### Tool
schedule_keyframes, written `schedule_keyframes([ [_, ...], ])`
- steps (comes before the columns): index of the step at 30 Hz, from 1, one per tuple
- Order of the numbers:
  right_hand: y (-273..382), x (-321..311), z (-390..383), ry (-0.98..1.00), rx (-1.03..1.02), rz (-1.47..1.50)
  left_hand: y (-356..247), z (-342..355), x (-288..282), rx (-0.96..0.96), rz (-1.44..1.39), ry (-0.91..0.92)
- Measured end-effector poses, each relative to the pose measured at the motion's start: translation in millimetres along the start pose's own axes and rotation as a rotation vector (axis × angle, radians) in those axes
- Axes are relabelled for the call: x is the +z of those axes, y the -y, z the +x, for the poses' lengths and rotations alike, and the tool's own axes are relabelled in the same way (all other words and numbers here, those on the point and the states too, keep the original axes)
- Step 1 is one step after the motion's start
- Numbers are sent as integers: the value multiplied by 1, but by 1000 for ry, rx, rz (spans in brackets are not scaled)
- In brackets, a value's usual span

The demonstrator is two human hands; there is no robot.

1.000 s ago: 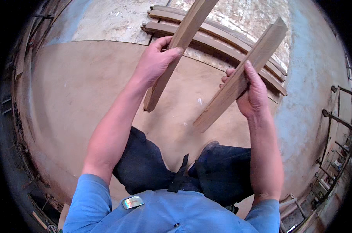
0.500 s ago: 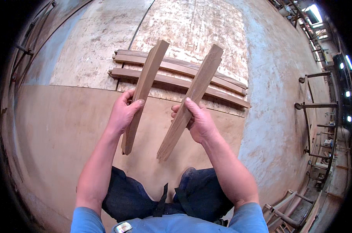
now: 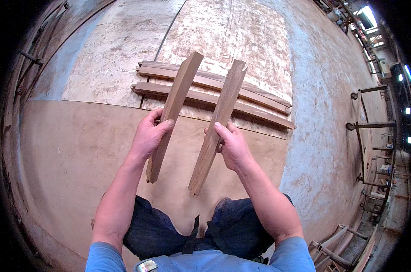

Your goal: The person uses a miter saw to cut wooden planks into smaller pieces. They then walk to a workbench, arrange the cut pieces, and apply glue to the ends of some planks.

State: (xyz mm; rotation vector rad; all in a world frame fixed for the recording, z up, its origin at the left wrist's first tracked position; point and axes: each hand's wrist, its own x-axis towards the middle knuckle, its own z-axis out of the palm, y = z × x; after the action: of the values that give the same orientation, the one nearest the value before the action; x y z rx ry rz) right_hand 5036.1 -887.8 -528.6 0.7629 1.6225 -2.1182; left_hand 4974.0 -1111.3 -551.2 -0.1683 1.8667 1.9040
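My left hand (image 3: 150,136) grips a brown wooden rail (image 3: 178,93) near its lower half, thumb on the near face. My right hand (image 3: 232,145) is closed around a second wooden rail (image 3: 226,102), thumb laid on its broad face. Both rails are raised above the floor and slant away from me, apart from each other. The far end of the right one shows a notch. Beyond them, several longer wooden pieces (image 3: 260,114) lie crosswise on the floor, partly covered by the held rails. Some of their ends look cut into tenons.
Pale, stained boards (image 3: 232,31) lie on the floor ahead, with a plain tan board (image 3: 78,136) nearer me. At the right stands a metal rack frame (image 3: 373,125). A wooden frame (image 3: 337,247) is at the lower right, and metal bars (image 3: 31,56) run along the left.
The right rail has turned more upright, and its far end has swung left. The left rail has shifted slightly right. Both hands keep their holds.
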Motion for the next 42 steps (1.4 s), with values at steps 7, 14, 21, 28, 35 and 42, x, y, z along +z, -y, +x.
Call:
schedule_keyframes([
  [7, -5, 1, 1, -28, 22, -9, -1, -2, 2, 26, 40, 3],
  [14, -10, 7, 3, -47, -30, 12, 5, 0, -2, 51, 50, -1],
  [21, -5, 14, -2, -74, -25, 12, -3, -4, -1, 24, 63, 2],
  [28, -9, 11, 0, -40, -36, -14, 2, -4, -3, 46, 86, -9],
  [35, -5, 14, -4, -59, -37, -23, -2, -6, -3, 39, 86, -11],
  [42, -5, 14, -2, -31, -29, -59, -7, -9, -4, 25, 120, -13],
])
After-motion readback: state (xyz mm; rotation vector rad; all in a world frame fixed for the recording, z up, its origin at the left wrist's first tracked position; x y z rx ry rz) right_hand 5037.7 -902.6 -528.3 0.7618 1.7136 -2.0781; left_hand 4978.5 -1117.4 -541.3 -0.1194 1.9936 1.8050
